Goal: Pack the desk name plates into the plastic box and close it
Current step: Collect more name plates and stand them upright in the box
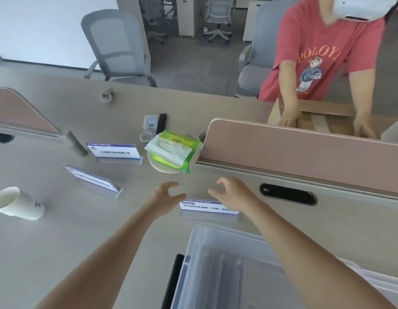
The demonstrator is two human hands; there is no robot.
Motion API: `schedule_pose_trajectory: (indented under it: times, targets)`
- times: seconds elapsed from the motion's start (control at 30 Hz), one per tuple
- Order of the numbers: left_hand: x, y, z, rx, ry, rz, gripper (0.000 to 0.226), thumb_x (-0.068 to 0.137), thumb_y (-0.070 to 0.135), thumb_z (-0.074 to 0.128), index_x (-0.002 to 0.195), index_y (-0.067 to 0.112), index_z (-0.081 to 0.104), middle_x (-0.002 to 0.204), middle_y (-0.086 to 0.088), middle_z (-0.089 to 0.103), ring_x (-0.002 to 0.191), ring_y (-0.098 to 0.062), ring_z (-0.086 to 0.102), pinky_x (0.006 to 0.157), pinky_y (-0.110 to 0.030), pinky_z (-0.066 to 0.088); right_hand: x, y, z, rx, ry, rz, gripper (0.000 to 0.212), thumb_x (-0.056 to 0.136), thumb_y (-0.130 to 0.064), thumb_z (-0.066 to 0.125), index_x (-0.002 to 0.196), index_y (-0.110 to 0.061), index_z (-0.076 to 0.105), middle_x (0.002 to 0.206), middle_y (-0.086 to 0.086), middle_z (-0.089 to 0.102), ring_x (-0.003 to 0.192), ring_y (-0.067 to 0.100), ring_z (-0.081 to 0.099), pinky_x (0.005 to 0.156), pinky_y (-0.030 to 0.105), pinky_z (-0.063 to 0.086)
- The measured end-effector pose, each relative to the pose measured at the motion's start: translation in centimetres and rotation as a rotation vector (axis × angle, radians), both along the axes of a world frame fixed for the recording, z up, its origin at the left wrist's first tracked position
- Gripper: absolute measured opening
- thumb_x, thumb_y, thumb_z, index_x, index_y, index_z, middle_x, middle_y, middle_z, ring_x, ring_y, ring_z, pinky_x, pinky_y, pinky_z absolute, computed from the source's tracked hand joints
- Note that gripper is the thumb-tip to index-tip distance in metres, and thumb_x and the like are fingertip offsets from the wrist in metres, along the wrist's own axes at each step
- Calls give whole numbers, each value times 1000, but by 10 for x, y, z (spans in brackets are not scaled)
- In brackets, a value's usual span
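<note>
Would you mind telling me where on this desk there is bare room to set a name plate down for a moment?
The widest bare patch lies between the paper cup, the left forearm and the plastic box. Another lies behind the far name plate, toward the desk's rear edge. It is crowded around the tissue pack and the nearest name plate.

Name plates (114,150): white, blue header
Tissue pack (173,150): green, white
Divider (305,150): pink
Cup (17,204): white
Tabletop (59,230): grey
Plastic box (215,264): clear

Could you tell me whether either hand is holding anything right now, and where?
Nothing is held: left hand and right hand hover open above the nearest name plate.
</note>
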State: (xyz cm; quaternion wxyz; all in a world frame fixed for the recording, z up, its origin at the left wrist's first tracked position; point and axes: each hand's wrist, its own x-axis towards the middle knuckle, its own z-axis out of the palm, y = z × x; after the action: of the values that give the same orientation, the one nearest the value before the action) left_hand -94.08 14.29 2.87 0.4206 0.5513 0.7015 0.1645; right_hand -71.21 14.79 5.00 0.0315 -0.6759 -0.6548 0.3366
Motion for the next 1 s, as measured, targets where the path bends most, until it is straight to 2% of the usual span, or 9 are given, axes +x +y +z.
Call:
schedule_pose_trajectory:
  times: [0.13,0.23,0.33,0.4,0.47,0.63,0.77,0.87,1.0]
  targets:
    - [13,12,-30,-97,28,-118,63,82,24,76,139,23,49,141,0,44,100,-13,51,75,-22,41,-3,16,-26,-168,-76,80,74,82,-71,55,139,-23,48,143,4,49,127,26,50,103,38,42]
    - [26,18,-51,-146,-89,-68,63,73,25,83,131,22,59,138,-1,54,106,-16,56,76,-26,48,3,22,-42,-261,-112,221,59,84,-61,60,133,-27,55,132,1,59,115,24,58,92,34,47]
    - [31,18,-71,-118,-164,18,70,54,39,83,120,24,66,124,3,63,115,-15,57,84,-24,41,7,24,-55,-249,-128,310,30,87,-46,61,113,-30,65,103,-1,67,92,24,62,79,34,52]
    - [33,17,-76,-74,-197,46,74,51,39,80,121,23,63,117,5,64,110,-14,57,82,-22,39,7,25,-60,-210,-177,324,12,91,-37,56,90,-30,65,85,-2,63,83,24,60,67,31,47]
    - [32,18,-74,-63,-217,63,79,51,40,79,125,23,57,114,6,63,105,-12,57,75,-20,42,4,26,-62,-178,-235,348,24,94,-30,51,71,-27,53,78,-1,58,79,27,59,61,31,40]
    - [27,16,-67,-63,-246,79,78,59,38,85,128,24,52,113,4,65,107,-17,62,65,-27,47,0,24,-47,-66,-319,376,19,98,-29,48,81,-24,50,82,2,56,78,28,55,63,32,36]
    - [24,4,-47,-13,-275,205,103,48,53,84,138,22,44,123,3,53,110,-13,52,85,-29,46,-3,13,-18,23,-329,378,18,100,-31,46,86,-22,52,80,2,53,76,28,52,64,33,36]
    - [18,-7,-26,-36,-328,331,125,34,73,75,143,24,39,135,0,49,115,-17,53,96,-38,49,-1,5,7,75,-283,299,23,99,-33,47,84,-16,52,77,3,52,76,29,53,63,33,38]
    - [19,-20,8,-112,-472,338,122,38,85,68,144,34,38,140,-11,48,125,-31,53,105,-46,43,3,-16,41,169,-285,254,25,100,-33,46,83,-15,54,74,4,55,75,32,54,60,35,37]
